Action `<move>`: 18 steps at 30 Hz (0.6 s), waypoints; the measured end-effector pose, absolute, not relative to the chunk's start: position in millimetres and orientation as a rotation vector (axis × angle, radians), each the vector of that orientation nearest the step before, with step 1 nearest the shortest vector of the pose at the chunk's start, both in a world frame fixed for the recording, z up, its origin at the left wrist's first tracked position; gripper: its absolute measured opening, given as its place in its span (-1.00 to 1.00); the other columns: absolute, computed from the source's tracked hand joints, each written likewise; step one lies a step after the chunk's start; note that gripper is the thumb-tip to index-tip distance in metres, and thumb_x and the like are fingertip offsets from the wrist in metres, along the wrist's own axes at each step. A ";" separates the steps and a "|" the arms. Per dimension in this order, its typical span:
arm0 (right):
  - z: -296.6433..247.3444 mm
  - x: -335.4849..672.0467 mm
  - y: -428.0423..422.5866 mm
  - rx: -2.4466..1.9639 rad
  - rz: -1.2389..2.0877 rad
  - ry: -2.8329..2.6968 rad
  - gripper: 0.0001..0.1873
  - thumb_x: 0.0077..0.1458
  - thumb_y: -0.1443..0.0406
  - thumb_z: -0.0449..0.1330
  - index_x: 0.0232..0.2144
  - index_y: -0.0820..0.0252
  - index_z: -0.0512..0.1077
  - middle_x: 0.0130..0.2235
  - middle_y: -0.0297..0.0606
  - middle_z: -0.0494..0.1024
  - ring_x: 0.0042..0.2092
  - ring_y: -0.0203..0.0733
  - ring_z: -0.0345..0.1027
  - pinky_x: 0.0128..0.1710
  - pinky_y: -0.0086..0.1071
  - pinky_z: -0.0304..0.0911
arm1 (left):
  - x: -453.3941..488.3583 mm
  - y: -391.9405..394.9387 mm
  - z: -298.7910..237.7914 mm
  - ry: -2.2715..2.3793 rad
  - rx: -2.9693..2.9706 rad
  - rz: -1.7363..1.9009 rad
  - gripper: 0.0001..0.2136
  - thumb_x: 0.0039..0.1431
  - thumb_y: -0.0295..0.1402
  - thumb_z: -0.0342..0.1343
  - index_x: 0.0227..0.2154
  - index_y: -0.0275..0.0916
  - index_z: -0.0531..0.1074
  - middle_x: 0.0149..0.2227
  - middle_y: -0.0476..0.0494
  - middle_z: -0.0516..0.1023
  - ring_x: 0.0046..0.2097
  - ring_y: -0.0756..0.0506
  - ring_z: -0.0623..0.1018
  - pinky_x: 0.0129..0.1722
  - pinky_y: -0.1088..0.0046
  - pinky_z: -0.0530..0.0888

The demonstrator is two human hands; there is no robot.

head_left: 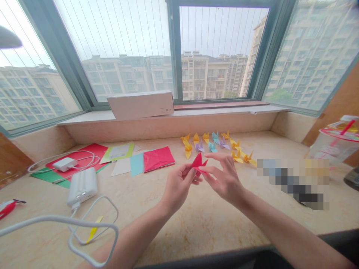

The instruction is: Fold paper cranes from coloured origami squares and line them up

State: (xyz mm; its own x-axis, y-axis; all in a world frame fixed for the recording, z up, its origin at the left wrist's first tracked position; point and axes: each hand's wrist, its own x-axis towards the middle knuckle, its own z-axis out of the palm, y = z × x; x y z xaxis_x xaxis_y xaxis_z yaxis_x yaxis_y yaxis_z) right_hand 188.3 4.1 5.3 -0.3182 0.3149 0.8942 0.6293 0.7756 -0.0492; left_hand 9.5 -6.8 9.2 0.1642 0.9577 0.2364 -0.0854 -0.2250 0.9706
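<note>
Paper figure (197, 160) in red, folded to sharp points, was held up just right of the middle of the frame, above the table (196, 228). The left hand (181, 183) gripped it from below, thumb in front and fingers curled behind. The right hand (226, 177) was at its right side, index finger stretched out near the upper point and the lower fingertips touching the edge; whether these pinched the paper, I cannot tell. Beyond the hands, a cluster of small folded birds was spread across the table right of centre: yellow birds (188, 150), blue birds (212, 147) and purple birds (199, 147). Left of the hands lay a pile of red sheets (158, 159), its left side beside a light blue sheet (137, 164) and a white sheet (120, 168). Farther left, a plug (65, 164) with a looped white cord rested on a large red sheet (94, 151), with a green sheet (50, 178) partly under it. A white power bank (82, 188) was nearer, its cable (110, 226) curling through the lower left. A long white box (141, 105) stood on the sill (213, 110) before the window, and a clear cup (325, 147) with a red straw (347, 127) was at the right edge.
</note>
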 end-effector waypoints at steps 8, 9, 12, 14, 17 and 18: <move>5.8 186.6 0.5 -0.659 -0.517 -2.059 -0.72 0.25 0.41 0.20 -0.04 0.00 0.49 -0.13 -0.30 0.66 -0.11 -0.11 0.46 -0.02 -0.13 0.13 | 11.0 -6.3 10.9 0.840 1.355 1.284 -0.72 0.19 -0.17 0.23 -0.24 -0.33 0.57 -0.25 -0.20 0.66 -0.26 -0.11 0.63 -0.22 0.38 0.59; 5.2 187.5 0.9 -0.664 -0.516 -2.064 -0.70 0.25 0.40 0.19 -0.02 -0.02 0.49 -0.11 -0.30 0.65 -0.10 -0.11 0.46 -0.01 -0.12 0.13 | 11.5 -6.9 11.2 0.831 1.352 1.277 -0.70 0.19 -0.15 0.22 -0.24 -0.33 0.57 -0.26 -0.20 0.66 -0.26 -0.11 0.63 -0.20 0.36 0.59; 4.5 189.5 1.7 -0.664 -0.517 -2.083 -0.66 0.26 0.41 0.18 0.02 -0.06 0.48 -0.08 -0.32 0.65 -0.08 -0.09 0.45 0.01 -0.11 0.12 | 12.1 -8.4 11.6 0.829 1.355 1.278 -0.66 0.21 -0.10 0.19 -0.28 -0.34 0.57 -0.32 -0.17 0.64 -0.29 -0.10 0.61 -0.20 0.34 0.59; 5.1 189.6 1.9 -0.648 -0.527 -2.092 -0.64 0.26 0.42 0.17 0.04 -0.06 0.47 -0.07 -0.33 0.66 -0.07 -0.09 0.45 0.01 -0.11 0.14 | 12.1 -8.8 11.4 0.838 1.355 1.284 -0.65 0.22 -0.08 0.17 -0.31 -0.34 0.56 -0.35 -0.15 0.63 -0.31 -0.09 0.60 -0.22 0.36 0.59; 7.6 188.6 2.1 -0.603 -0.521 -2.085 -0.61 0.25 0.44 0.18 0.06 -0.04 0.47 -0.07 -0.33 0.66 -0.08 -0.10 0.46 0.01 -0.12 0.17 | 11.7 -8.4 10.6 0.847 1.339 1.293 -0.65 0.23 -0.08 0.16 -0.34 -0.34 0.55 -0.36 -0.15 0.62 -0.32 -0.08 0.60 -0.23 0.38 0.59; 8.7 188.3 2.2 -0.586 -0.505 -2.081 -0.60 0.25 0.44 0.19 0.07 -0.04 0.46 -0.07 -0.32 0.67 -0.08 -0.11 0.47 0.00 -0.12 0.18 | 11.6 -8.1 10.4 0.846 1.330 1.295 -0.65 0.23 -0.08 0.15 -0.34 -0.34 0.55 -0.36 -0.15 0.62 -0.32 -0.08 0.61 -0.24 0.38 0.59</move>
